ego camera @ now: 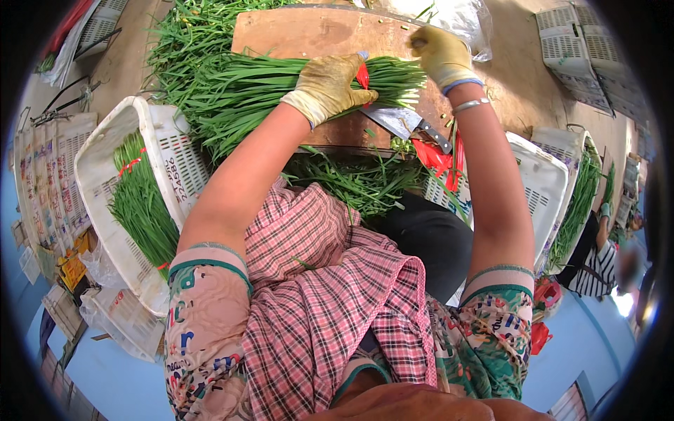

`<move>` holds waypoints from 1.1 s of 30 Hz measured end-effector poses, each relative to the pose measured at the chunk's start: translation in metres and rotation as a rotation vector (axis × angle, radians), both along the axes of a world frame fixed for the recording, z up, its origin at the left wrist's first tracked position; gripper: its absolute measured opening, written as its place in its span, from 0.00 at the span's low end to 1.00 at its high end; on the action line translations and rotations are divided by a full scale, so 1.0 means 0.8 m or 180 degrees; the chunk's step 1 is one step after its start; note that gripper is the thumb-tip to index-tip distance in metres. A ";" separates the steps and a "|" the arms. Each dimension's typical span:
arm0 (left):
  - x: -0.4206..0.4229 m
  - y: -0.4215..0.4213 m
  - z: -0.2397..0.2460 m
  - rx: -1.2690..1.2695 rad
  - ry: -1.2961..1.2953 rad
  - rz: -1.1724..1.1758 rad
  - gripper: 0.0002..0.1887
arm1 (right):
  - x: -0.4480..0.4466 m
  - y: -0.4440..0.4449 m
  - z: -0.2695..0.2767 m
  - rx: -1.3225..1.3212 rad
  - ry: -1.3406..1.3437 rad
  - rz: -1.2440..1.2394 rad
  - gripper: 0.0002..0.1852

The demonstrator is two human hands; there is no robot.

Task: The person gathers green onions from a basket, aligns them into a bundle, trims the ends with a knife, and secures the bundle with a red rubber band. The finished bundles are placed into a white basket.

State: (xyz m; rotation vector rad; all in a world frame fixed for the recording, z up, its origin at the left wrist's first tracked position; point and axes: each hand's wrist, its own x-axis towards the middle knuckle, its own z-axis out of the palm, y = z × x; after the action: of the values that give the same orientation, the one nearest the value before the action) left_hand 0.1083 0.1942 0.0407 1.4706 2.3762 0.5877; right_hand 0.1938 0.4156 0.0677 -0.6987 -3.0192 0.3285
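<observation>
My left hand [337, 84], in a yellowed work glove, is closed around a bunch of green garlic chives [263, 84]. A red tie [363, 77] circles the bunch beside my fingers, and the pale stem ends point right. Just past those ends is my right hand [442, 55], also gloved and slightly blurred. Its fingers are curled in, and nothing shows in them. The chives lie across a wooden board [300, 31]. Below the stems, a cleaver with a black handle [400, 123] lies at the board's near edge, its blade partly under the bunch.
Loose chives [189, 31] heap at the board's left. A white plastic crate [142, 105] at left holds tied bunches. Red ties [439, 158] hang by the cleaver handle. More crates [537, 184] stand at right, where another person [592, 268] is at work. Loose leaves [358, 179] lie below the board.
</observation>
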 end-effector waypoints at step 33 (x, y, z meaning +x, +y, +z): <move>-0.010 0.027 0.002 0.0270 -0.0157 -0.0001 0.11 | 0.072 -0.003 0.014 -0.1856 0.0886 -0.0396 0.10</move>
State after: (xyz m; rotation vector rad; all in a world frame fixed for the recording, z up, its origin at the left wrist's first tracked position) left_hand 0.1000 0.2154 0.0425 1.4732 2.3399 0.7247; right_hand 0.2518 0.4132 0.0790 -0.7764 -2.5956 1.2125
